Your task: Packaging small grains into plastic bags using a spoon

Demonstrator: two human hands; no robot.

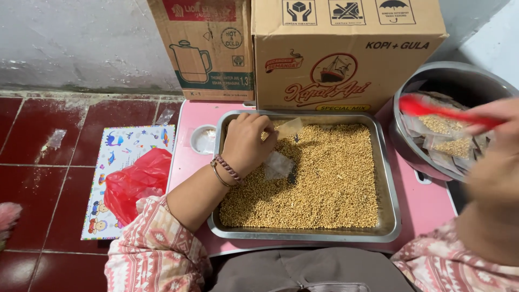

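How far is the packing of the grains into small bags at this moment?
Done: several filled small bags lie in the round metal bowl on the right. In hand: the left hand holds a clear empty bag over the grains, and the right hand, blurred, holds a red scoop above the bowl. Left: the metal tray is full of yellow grains, so much remains.

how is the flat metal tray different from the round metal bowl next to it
The tray is rectangular and shallow; the bowl is round and deep. The tray holds loose yellowish grains spread across it; the bowl holds small clear packets already filled with grains. The left hand rests in the tray, while the right hand holds a red scoop over the bowl. Both are shiny metal.
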